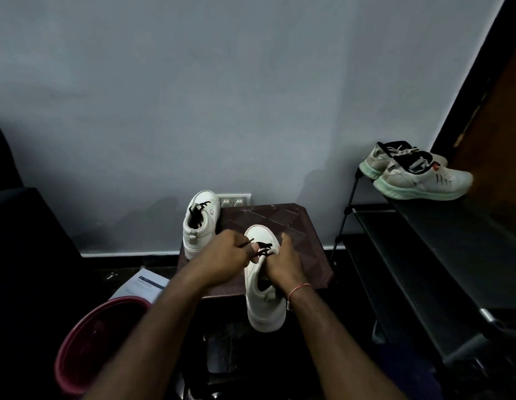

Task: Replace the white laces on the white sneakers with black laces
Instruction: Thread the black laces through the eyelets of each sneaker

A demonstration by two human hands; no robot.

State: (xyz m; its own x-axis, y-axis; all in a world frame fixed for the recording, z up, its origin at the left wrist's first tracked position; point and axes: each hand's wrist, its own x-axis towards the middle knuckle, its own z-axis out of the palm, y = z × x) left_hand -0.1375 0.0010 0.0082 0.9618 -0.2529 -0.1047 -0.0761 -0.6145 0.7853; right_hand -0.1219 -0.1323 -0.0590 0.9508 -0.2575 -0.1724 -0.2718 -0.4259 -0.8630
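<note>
Centre of frame, low: sneaker, white, toe pointing up-frame. Its toe half lies on a brown stool and its heel hangs off the near edge. Black lace is threaded across the eyelets near the tongue. Left hand pinches one lace end, fingers curled, with the tip sticking out to the upper right of the knuckles. Right hand grips the sneaker at its right side by the opening, fingers curled in and thumb raised along the upper. A pink thread sits on the right wrist.

Second sneaker stands at the stool's left edge, heel toward the camera, with a black second lace in it. Wall socket is just above the stool. Lower left: pink bucket, with paper just above it. Right side: dark rack, with a pair of grey-white trainers on its top shelf.
</note>
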